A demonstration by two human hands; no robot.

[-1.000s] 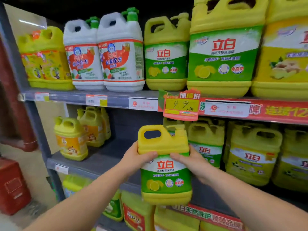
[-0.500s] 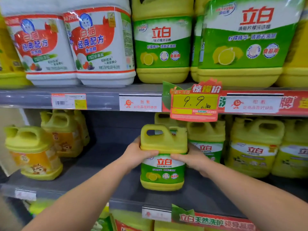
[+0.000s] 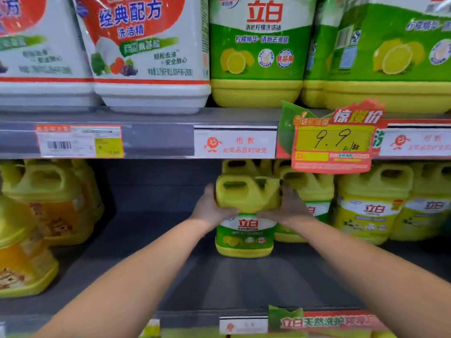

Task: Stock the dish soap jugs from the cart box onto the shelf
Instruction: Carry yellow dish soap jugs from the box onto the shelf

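Jug [image 3: 245, 230] on shelf [image 3: 244, 284] btwn left hand [image 3: 211, 211] & right hand [image 3: 289, 208], other jugs [image 3: 240, 167] behind.

The middle jug [image 3: 245, 237] is yellow w/ a green-&-white label, red characters & pale lemon pics; the shelf [image 3: 244, 284] is dark grey. Up top, the white jugs [image 3: 151, 93] have red patches w/ blue characters, a thin red band & fruit-veg pics, while the green-label jugs [image 3: 256, 91] are yellow w/ red characters on white & yellow lemons. The price sign [image 3: 333, 142] is red-orange w/ a yellow panel, black handwritten 9.9 & a green leaf, the tag [image 3: 235, 143] white w/ red print, the L jugs [image 3: 24, 264] yellow w/ orange labels, the R jugs [image 3: 371, 215] yellow w/ white-topped yel.-green labels.
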